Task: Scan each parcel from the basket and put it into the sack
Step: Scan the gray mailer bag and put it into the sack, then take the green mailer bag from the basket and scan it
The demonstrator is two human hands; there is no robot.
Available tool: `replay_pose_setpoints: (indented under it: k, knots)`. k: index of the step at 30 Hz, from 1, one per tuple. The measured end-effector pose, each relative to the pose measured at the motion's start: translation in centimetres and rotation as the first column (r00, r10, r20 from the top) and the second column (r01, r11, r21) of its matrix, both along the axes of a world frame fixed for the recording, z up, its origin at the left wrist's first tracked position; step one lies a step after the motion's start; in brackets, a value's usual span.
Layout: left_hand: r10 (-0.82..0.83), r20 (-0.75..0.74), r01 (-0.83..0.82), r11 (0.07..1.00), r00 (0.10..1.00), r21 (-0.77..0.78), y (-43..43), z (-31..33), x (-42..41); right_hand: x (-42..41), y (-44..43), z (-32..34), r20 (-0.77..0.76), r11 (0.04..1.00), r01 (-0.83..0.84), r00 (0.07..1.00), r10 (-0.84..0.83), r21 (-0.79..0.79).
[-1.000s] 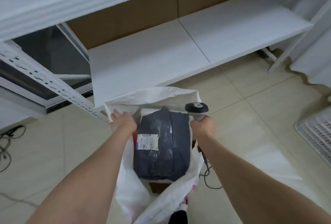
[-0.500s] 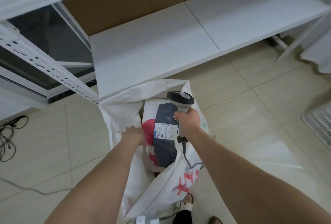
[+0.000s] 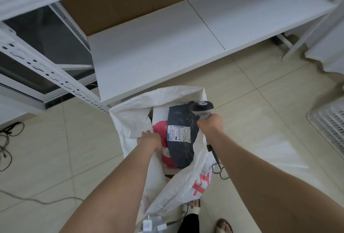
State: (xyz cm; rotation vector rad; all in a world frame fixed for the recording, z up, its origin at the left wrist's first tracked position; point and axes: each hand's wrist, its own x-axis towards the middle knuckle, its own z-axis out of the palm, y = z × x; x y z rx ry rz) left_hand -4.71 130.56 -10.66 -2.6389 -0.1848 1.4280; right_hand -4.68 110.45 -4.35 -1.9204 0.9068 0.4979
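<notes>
Bagging looks finished: grey parcel sits inside sack at lower centre; left hand grips the sack's rim, right hand clasps scanner. Next move likely needs a reach to basket, right edge.

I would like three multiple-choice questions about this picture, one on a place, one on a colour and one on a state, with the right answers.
1. Where does the dark grey parcel lie?
A. on the white shelf
B. inside the sack
C. in the basket

2. What colour is the parcel partly under it?
A. green
B. red
C. yellow

3. What is the right hand doing?
A. it hangs open and empty
B. it presses flat on the floor
C. it grips the scanner

Answers:
1 B: the sack's white walls surround the parcel.
2 B: the red parcel shows at its left edge.
3 C: the fingers curl round the scanner's handle.
</notes>
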Motion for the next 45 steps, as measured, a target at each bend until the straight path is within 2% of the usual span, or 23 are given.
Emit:
replay_pose_setpoints:
  k: [6, 10, 14, 18, 20, 24, 31, 38, 45]
  knots:
    - [0.023, 0.172, 0.008, 0.984, 0.985, -0.179, -2.8, 3.9, 1.0, -1.3, -1.1, 2.6, 0.022, 0.996, -0.011, 1.000, 0.009, 0.086]
    - [0.001, 0.245, 0.048, 0.980, 0.970, -0.193, -5.5, 8.0, 2.2, -2.1, -1.7, 5.5, 0.049, 0.981, 0.057, 0.997, -0.067, 0.186]
    - [-0.041, 0.345, 0.124, 0.967, 0.938, -0.221, -8.8, 13.1, 3.8, -2.7, -4.0, 9.5, 0.116, 0.919, 0.146, 0.973, -0.201, 0.366]
    - [-0.087, 0.457, 0.219, 0.944, 0.885, -0.247, -14.3, 17.8, 4.9, -3.5, -8.3, 13.5, 0.131, 0.802, 0.222, 0.929, -0.347, 0.555]
    - [-0.088, 0.506, 0.263, 0.921, 0.858, -0.286, -17.9, 20.1, 5.2, -4.0, -11.4, 15.2, 0.141, 0.763, 0.243, 0.906, -0.399, 0.599]
    - [-0.119, 0.565, 0.372, 0.856, 0.816, -0.357, -26.7, 23.8, 4.5, -6.0, -18.6, 18.3, 0.202, 0.732, 0.282, 0.844, -0.496, 0.620]
    - [-0.201, 0.598, 0.501, 0.772, 0.776, -0.390, -44.7, 27.7, 1.2, -10.2, -34.1, 20.8, 0.209, 0.649, 0.465, 0.693, -0.690, 0.601]
    - [-0.292, 0.591, 0.584, 0.711, 0.752, -0.392, -62.7, 28.2, -3.2, -14.6, -50.9, 20.8, 0.098, 0.501, 0.596, 0.578, -0.810, 0.627]
    - [-0.368, 0.551, 0.627, 0.661, 0.749, -0.412, -77.4, 26.3, -5.8, -17.9, -63.7, 20.0, 0.079, 0.396, 0.679, 0.447, -0.891, 0.618]
